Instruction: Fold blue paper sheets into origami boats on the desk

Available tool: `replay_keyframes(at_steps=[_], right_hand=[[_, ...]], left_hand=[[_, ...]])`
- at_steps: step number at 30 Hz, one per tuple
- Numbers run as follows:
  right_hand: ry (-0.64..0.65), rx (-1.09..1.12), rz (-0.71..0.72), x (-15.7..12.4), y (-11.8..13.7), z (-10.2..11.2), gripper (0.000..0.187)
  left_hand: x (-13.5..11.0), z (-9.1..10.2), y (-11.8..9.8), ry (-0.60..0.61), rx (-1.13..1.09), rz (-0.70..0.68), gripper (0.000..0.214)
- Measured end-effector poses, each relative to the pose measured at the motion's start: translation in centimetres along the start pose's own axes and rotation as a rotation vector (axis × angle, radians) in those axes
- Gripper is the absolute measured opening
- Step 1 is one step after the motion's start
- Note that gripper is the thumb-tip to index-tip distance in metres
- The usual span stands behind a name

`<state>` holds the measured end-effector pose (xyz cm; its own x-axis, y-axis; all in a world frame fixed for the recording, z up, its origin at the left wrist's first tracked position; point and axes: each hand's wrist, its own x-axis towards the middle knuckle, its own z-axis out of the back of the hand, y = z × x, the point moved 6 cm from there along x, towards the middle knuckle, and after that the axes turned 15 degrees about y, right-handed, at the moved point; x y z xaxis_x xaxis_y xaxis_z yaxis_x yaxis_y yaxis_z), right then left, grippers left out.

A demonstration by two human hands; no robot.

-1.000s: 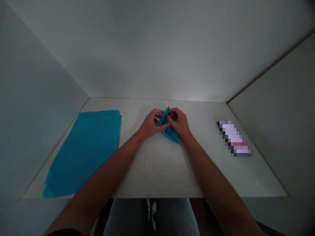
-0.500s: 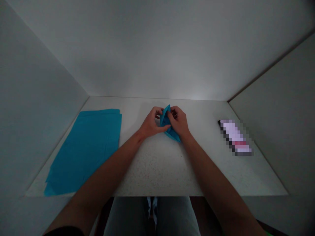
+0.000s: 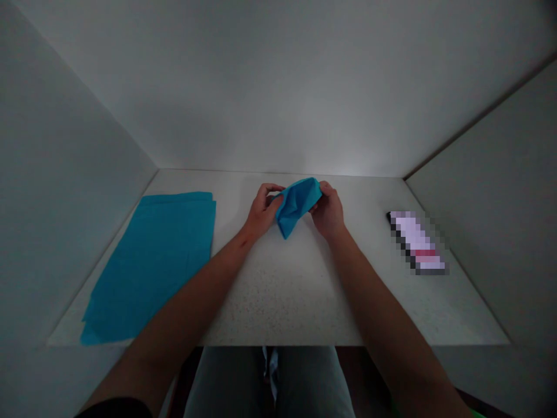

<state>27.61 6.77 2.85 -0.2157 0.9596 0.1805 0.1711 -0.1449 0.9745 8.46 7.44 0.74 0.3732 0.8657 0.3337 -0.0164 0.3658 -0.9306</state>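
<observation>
While the left hand (image 3: 262,212) and right hand (image 3: 328,213), both partly closed, grip opposite ends of the folded blue paper (image 3: 296,204) over the middle of the desk (image 3: 282,296), flat unfolded blue sheets (image 3: 152,261) lie untouched near its left edge, no creases showing.

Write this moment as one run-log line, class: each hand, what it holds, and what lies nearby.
left hand: holds folded blue paper | right hand: holds same paper | nearby: blue sheets to left, blurred object to right
</observation>
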Motion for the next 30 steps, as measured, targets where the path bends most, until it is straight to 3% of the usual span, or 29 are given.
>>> replay_keyframes(at_steps=[6,12,17,20,24,30], right_hand=[[-0.010,0.011,0.030,0.1,0.4,1.2,0.054],[-0.091,-0.030,0.058,0.3,0.3,2.1,0.056],[-0.040,-0.169,0.071,0.0,0.5,0.9,0.049],[0.017,-0.161,0.070,-0.4,0.8,-0.4,0.046],[0.082,-0.211,0.122,-1.1,1.6,-1.9,0.047],[0.136,-0.308,0.190,-1.8,2.2,-2.6,0.043]], left_hand=[[0.2,0.5,0.3,-0.045,0.054,0.018,0.021],[0.0,-0.4,-0.2,0.064,0.021,0.023,0.030],[-0.3,-0.4,-2.3,0.055,0.237,-0.138,0.011],[-0.6,-0.2,-3.8,-0.017,0.427,-0.240,0.012],[-0.9,0.3,-4.4,-0.119,0.398,-0.216,0.026],[-1.1,0.5,-4.6,-0.173,0.356,-0.189,0.023]])
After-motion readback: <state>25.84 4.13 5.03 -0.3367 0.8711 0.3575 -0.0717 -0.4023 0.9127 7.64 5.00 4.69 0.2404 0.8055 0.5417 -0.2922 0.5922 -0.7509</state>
